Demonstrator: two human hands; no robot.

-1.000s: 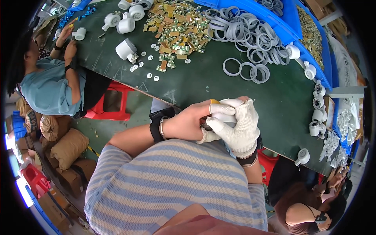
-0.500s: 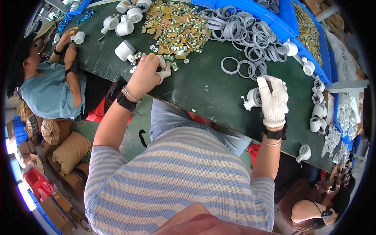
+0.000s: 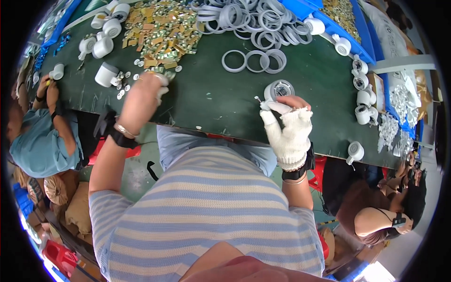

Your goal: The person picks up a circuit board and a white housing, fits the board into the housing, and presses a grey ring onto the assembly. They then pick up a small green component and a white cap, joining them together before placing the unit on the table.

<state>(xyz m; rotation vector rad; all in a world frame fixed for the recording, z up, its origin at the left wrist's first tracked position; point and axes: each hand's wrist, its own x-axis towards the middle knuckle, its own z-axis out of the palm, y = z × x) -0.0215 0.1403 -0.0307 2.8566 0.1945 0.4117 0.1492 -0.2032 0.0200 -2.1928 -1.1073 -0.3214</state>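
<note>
Nearer the wearer than the grey rings (image 3: 245,61), the white housing (image 3: 279,88) sits grasped at the fingertips of the right hand (image 3: 289,134); left of the rings, the left hand (image 3: 141,101) blurs, grip unclear

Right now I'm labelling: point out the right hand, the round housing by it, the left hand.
Right hand (image 3: 289,134): head view, gloved back.
Round housing (image 3: 280,88): head view, round face.
Left hand (image 3: 140,99): head view, hand's back.
</note>
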